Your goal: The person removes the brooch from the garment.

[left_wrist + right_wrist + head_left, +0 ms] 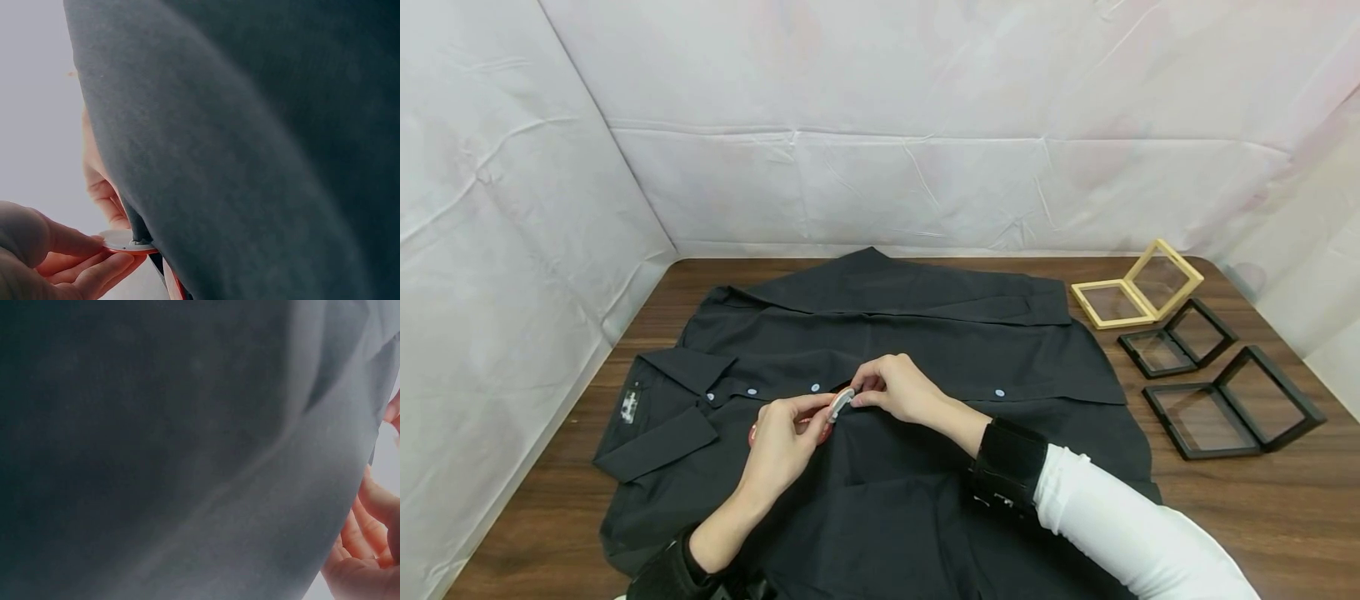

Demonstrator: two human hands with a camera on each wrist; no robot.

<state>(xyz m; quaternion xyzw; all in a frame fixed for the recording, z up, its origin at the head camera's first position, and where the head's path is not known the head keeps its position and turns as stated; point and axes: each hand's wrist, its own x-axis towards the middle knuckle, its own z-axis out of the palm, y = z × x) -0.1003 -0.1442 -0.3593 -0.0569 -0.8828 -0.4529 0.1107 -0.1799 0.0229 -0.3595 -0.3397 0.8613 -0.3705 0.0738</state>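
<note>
The left hand (pixel 782 433) pinches a small white-and-red disc (pixel 841 404) between thumb and fingers, over the buttoned front of a dark shirt (pixel 883 467). Just beside it, the right hand (pixel 910 392) has its fingertips closed on the shirt's cloth. The shirt spreads over a wooden table (pixel 1285 517); off to my right, a yellow frame (pixel 1138 300) stands open near two black ones.

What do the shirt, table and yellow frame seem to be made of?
Shirt: matte black cloth, fibre unclear; it drapes in soft folds.
Table: brown wood or wood-look laminate, low sheen; streaky grain shows.
Yellow frame: perhaps plastic or painted wood, smooth; its panes look clear, see-through.
</note>
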